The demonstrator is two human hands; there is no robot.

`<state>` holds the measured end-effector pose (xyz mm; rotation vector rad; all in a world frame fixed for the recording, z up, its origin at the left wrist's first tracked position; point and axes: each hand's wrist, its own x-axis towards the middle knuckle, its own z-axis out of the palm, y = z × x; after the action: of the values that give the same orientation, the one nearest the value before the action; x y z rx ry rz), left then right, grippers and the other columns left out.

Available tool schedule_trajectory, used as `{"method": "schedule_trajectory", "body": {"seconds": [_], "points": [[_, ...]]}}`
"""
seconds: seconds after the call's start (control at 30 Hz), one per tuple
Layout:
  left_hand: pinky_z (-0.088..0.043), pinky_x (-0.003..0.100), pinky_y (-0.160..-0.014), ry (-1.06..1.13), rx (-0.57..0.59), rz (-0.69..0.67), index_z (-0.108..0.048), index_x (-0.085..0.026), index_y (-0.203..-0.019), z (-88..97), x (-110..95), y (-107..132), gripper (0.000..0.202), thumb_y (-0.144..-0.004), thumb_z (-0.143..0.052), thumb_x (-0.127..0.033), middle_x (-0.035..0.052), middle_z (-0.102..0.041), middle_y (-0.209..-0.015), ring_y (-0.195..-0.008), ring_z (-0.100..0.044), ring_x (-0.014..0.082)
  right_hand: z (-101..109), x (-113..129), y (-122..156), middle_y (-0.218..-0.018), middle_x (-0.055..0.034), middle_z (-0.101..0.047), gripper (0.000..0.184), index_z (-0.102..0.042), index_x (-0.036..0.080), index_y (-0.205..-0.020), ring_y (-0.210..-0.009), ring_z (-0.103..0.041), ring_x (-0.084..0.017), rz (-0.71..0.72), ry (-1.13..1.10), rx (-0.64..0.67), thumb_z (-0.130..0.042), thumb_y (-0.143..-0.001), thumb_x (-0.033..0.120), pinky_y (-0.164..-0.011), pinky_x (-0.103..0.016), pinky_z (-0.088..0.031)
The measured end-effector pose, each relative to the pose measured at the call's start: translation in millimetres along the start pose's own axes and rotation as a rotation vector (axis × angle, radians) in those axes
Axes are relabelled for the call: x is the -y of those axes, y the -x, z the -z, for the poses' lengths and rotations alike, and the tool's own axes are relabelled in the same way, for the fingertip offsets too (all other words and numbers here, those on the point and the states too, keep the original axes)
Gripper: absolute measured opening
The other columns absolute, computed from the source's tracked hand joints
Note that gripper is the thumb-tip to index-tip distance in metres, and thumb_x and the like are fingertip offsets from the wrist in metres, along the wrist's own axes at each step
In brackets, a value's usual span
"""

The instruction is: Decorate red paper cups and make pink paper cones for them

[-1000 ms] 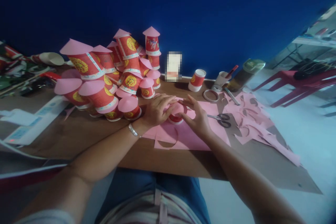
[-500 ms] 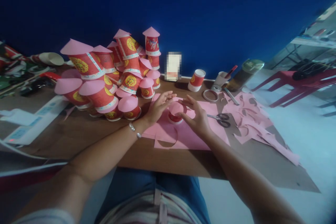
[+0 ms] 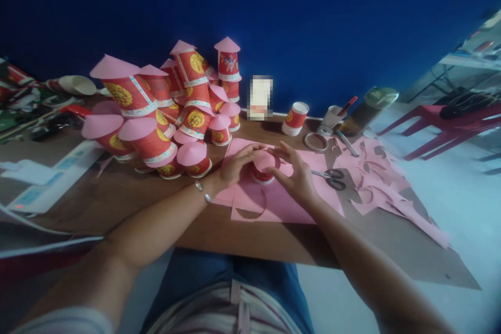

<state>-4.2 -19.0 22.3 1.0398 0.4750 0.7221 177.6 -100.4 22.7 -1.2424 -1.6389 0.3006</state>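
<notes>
A pink paper cone point(image 3: 264, 161) tops a red paper cup point(image 3: 263, 177), which stands on pink paper sheets point(image 3: 289, 209) in front of me. My left hand point(image 3: 237, 165) curves around the cone's left side, its fingers against the far edge. From the right, my right hand point(image 3: 295, 171) holds the cone's edge between thumb and fingers. Some fingertips are hidden behind the cone. To the left is a pile of red cups point(image 3: 154, 146) with pink cone tops. Scissors point(image 3: 332, 178) lie on the paper beside my right hand.
Pink paper scraps point(image 3: 381, 188) cover the table's right end. Toward the back stand a red-and-white cup point(image 3: 295, 118), a tape roll point(image 3: 316, 141), a cup with a red pen point(image 3: 332, 116) and a bottle point(image 3: 368, 109). A white power strip point(image 3: 55, 180) lies left; a blue wall point(image 3: 313, 26) rises behind.
My left hand's fingers have lowered and closed in on the cone's left side. My right hand stays at the cone's right edge. The view has shifted very slightly.
</notes>
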Motion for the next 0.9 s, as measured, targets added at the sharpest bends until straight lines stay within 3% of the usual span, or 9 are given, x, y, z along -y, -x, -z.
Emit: {"method": "schedule_trajectory", "body": {"seconds": [0.2, 0.53, 0.9], "points": [[-0.038, 0.037, -0.105, -0.089, 0.12, -0.022, -0.066, -0.025, -0.126, 9.9, -2, -2, 0.057, -0.073, -0.085, -0.025, 0.0088, -0.058, -0.137, -0.133, -0.047, 0.0284, 1, 1, 0, -0.127, -0.0149, -0.074, 0.068, -0.047, 0.023, -0.146, -0.122, -0.07, -0.031, -0.005, 0.006, 0.019, -0.077, -0.088, 0.042, -0.105, -0.053, -0.055], [-0.039, 0.042, -0.109, -0.134, 0.141, -0.023, -0.067, -0.022, -0.122, 10.7, -5, -2, 0.053, -0.073, -0.085, -0.025, 0.0106, -0.065, -0.128, -0.129, -0.053, 0.0281, 1, 0, 0, -0.128, -0.0162, -0.073, 0.072, -0.048, 0.022, -0.145, -0.123, -0.069, -0.032, -0.038, 0.011, 0.016, -0.08, -0.085, 0.046, -0.104, -0.055, -0.055], [-0.042, 0.041, -0.107, -0.225, 0.184, -0.058, -0.064, -0.024, -0.127, 12.9, -3, -3, 0.055, -0.076, -0.085, -0.024, 0.0111, -0.058, -0.14, -0.136, -0.048, 0.0294, 1, -3, 1, -0.129, -0.0152, -0.072, 0.067, -0.047, 0.024, -0.147, -0.121, -0.07, -0.031, -0.019, 0.022, 0.03, -0.076, -0.088, 0.041, -0.102, -0.052, -0.057]]}}
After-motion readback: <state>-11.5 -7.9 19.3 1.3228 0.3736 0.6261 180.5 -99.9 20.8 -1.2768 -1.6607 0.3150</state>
